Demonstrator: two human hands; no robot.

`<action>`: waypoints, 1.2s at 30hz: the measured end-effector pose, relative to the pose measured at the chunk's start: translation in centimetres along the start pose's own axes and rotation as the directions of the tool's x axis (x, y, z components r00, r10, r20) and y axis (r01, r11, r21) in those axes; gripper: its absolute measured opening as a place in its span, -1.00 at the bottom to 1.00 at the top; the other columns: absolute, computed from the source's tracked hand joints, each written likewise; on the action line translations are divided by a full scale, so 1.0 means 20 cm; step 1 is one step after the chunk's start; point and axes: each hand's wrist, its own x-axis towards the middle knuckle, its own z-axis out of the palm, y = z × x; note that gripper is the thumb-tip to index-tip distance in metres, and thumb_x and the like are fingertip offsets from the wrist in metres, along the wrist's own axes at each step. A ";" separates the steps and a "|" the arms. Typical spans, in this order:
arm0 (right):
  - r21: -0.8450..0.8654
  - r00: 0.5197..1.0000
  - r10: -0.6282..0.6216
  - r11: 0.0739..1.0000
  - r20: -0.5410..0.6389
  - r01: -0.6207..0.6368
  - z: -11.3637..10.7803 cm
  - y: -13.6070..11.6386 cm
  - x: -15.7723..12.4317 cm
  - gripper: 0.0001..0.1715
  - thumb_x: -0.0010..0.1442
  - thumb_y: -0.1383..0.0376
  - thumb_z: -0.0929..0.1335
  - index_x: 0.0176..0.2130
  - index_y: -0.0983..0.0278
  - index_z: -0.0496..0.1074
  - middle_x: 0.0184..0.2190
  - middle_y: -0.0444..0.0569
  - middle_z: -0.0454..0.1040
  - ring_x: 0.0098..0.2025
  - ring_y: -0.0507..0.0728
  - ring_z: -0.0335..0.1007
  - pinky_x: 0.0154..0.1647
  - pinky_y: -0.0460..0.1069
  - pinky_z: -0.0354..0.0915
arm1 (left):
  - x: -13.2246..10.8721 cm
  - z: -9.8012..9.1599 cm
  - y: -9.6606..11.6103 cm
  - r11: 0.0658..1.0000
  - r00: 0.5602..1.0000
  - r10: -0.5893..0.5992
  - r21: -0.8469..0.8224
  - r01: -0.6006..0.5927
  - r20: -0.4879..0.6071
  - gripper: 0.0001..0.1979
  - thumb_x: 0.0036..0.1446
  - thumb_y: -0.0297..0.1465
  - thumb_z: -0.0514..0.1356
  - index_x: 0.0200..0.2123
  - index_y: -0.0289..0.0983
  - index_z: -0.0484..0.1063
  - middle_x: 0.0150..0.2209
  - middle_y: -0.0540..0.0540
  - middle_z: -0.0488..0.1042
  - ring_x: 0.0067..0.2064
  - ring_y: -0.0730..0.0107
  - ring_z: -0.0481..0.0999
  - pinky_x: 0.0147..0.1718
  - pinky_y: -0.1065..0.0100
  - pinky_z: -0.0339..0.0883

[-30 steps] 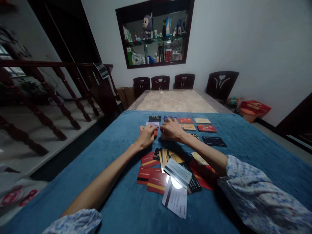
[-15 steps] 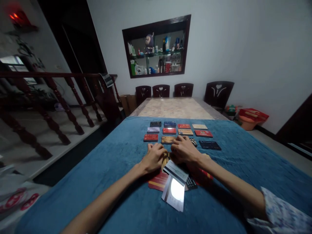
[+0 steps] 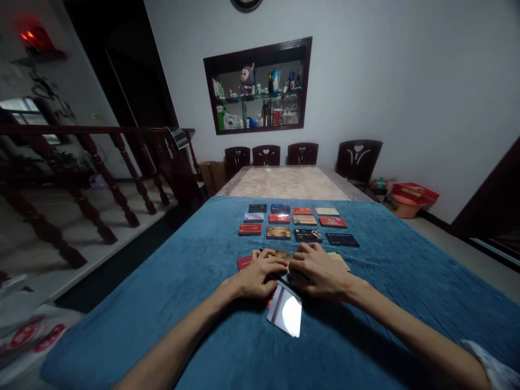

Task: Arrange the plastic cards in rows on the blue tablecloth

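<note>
My left hand (image 3: pixel 260 274) and my right hand (image 3: pixel 319 272) lie low over a pile of loose plastic cards, fingers curled and close together. Both appear to grip cards, though the palms and fingers hide most of them. A gold card (image 3: pixel 283 254) shows between the fingertips. Toward me, a pale card with a dark stripe (image 3: pixel 285 311) reflects a bright glare. A red card (image 3: pixel 244 262) pokes out beyond my left hand, and a yellowish card (image 3: pixel 340 261) beyond my right. Just past my hands are neat card stacks, among them a gold-brown stack (image 3: pixel 278 233) and a black stack (image 3: pixel 307 235).
Farther back are more rows of stacked cards, including a red stack (image 3: pixel 249 229) and a dark blue card (image 3: pixel 342 239). A blue cloth (image 3: pixel 182 271) covers the near table. Chairs (image 3: pixel 303 154) stand behind it; a wooden railing (image 3: pixel 97 130) runs along the left.
My hands have come down onto the loose cards from just beyond them. The right one no longer covers the black stack. The upper striped card is now mostly hidden. The view has tilted up slightly.
</note>
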 end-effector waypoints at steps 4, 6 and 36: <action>0.004 0.999 -0.034 0.999 0.015 0.034 0.02 0.00 -0.01 -0.76 0.17 0.16 0.35 -0.17 0.16 0.51 -0.16 0.08 0.54 -0.03 0.30 0.30 -0.06 0.19 0.12 | -0.01 -0.02 0.00 0.999 1.000 0.018 0.033 -0.018 0.018 -0.57 0.06 -0.55 0.11 0.01 -0.18 0.46 0.14 -0.08 0.46 0.21 0.08 0.20 0.16 -0.02 0.01; 0.006 0.999 -0.044 0.999 0.014 0.043 0.03 0.01 -0.01 -0.73 0.18 0.12 0.36 -0.17 0.18 0.52 -0.16 0.08 0.54 -0.04 0.29 0.30 -0.06 0.18 0.12 | -0.02 -0.03 0.00 0.998 0.999 0.029 0.052 -0.030 0.023 -0.59 0.08 -0.53 0.12 0.01 -0.18 0.45 0.14 -0.09 0.46 0.23 0.08 0.19 0.17 0.00 0.02; -0.094 0.962 -0.146 0.987 -0.229 0.127 0.08 0.09 0.00 -0.79 0.24 0.37 0.27 -0.31 0.24 0.51 -0.39 -0.02 0.55 -0.24 0.14 0.30 -0.11 0.07 0.04 | -0.01 0.01 -0.11 0.961 0.956 0.188 0.243 -0.132 -0.227 -0.76 0.32 -0.46 0.02 -0.10 -0.28 0.48 -0.18 -0.16 0.56 -0.03 0.24 0.41 -0.06 0.19 0.21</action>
